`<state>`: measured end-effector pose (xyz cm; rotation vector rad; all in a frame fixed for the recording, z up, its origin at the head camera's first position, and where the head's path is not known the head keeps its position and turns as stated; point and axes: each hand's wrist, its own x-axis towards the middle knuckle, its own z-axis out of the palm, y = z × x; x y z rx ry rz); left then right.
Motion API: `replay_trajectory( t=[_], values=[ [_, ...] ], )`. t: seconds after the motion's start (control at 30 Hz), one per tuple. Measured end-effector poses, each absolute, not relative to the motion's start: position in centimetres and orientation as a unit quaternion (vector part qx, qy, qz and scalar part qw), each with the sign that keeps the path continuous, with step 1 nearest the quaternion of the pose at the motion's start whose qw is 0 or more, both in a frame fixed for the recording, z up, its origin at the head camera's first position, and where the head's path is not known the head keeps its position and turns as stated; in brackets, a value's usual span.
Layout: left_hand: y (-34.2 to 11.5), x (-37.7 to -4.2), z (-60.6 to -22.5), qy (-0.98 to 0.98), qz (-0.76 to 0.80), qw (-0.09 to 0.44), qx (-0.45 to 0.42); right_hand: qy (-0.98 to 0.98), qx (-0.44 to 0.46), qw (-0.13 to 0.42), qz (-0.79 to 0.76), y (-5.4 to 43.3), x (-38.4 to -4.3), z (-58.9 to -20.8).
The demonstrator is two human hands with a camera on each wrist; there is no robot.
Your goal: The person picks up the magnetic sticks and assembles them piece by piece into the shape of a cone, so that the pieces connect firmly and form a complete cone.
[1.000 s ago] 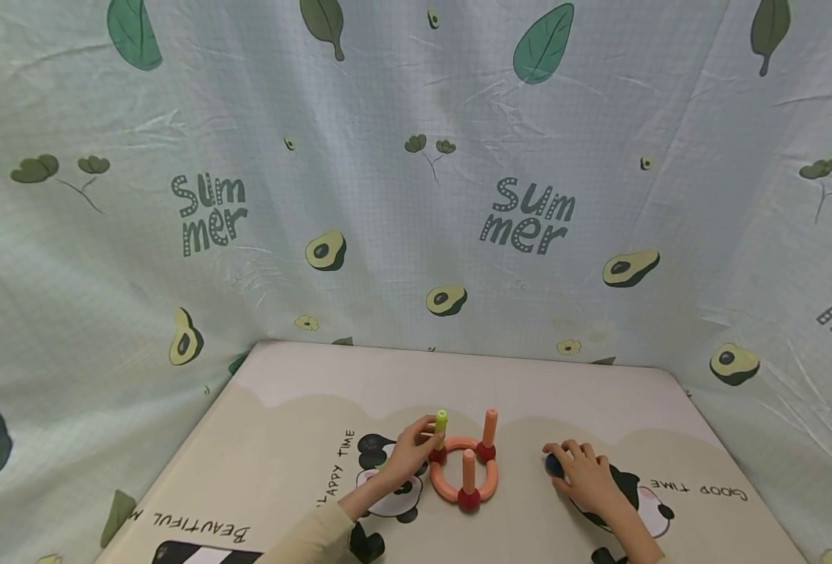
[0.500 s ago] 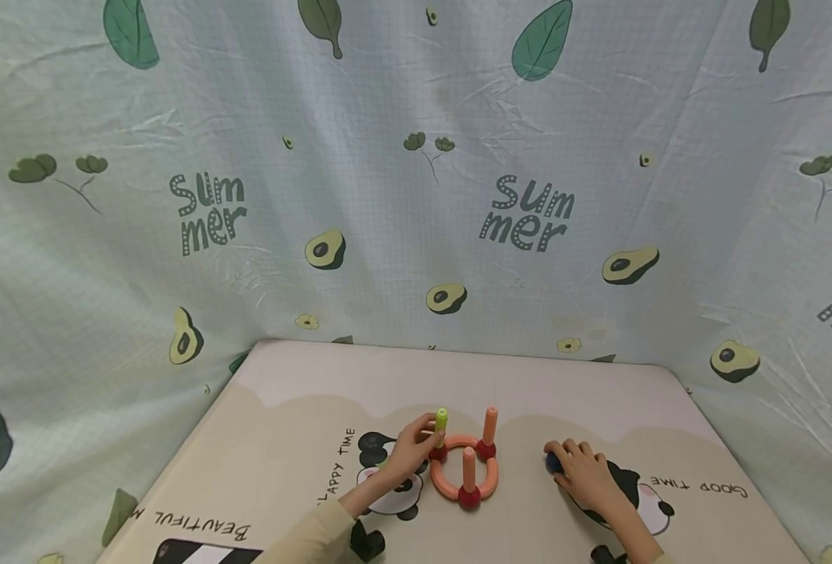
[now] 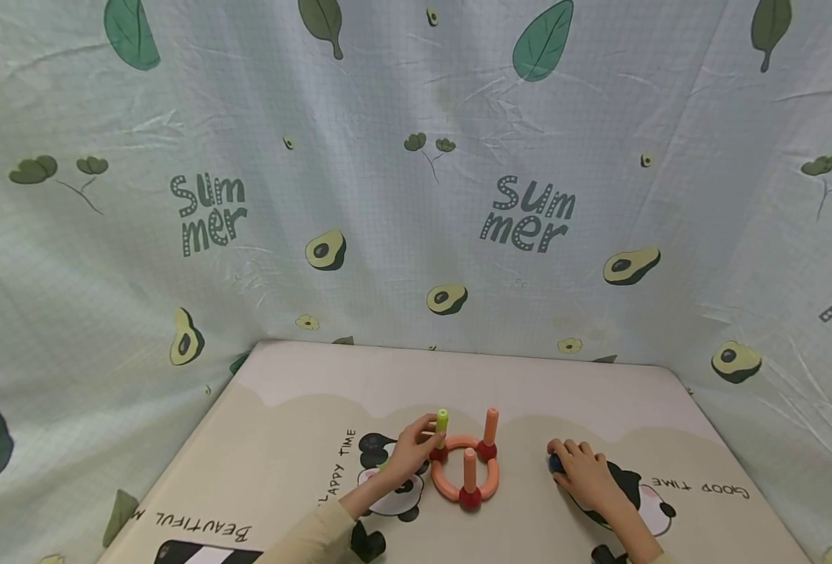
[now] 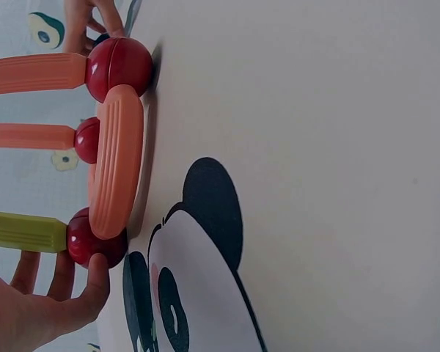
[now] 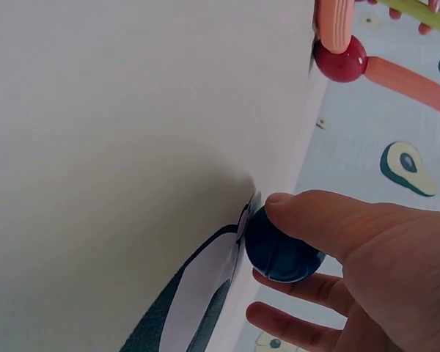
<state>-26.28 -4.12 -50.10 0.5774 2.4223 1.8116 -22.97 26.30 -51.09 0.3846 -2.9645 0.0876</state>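
Note:
A toy frame of curved orange pieces (image 3: 446, 487) and red balls (image 4: 120, 69) lies as a ring on the table, with two orange rods (image 3: 490, 428) upright on it. At its left side stands a yellow-green rod (image 4: 26, 232) in a third red ball. My left hand (image 3: 409, 450) grips this rod, its thumb against the red ball (image 4: 95, 242). Off to the right, my right hand (image 3: 585, 474) holds a dark blue ball (image 5: 279, 249) between thumb and fingers, low over the table. The ball shows a groove in the right wrist view.
The table (image 3: 303, 376) has a cover printed with pandas and words. Behind and beside it hangs a pale curtain (image 3: 388, 196) with avocados and leaves. The ring stands between my two hands.
The right hand and the blue ball shift very slightly to the right. My left hand stays on the yellow-green rod, and the ring frame keeps its place.

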Motion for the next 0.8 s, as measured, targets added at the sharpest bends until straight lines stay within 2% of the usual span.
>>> replay_trajectory(
  t=[0.33, 0.8],
  values=[
    [-4.1, -26.3, -50.2, 0.782, 0.593, 0.030, 0.189, -0.983, 0.140, 0.108, 0.052, 26.2, -23.0, -51.0],
    [-4.2, -25.5, -49.0, 0.774, 0.604, 0.033, 0.189, -0.962, 0.169, 0.204, 0.074, 25.6, -23.5, -51.0]
  ],
)
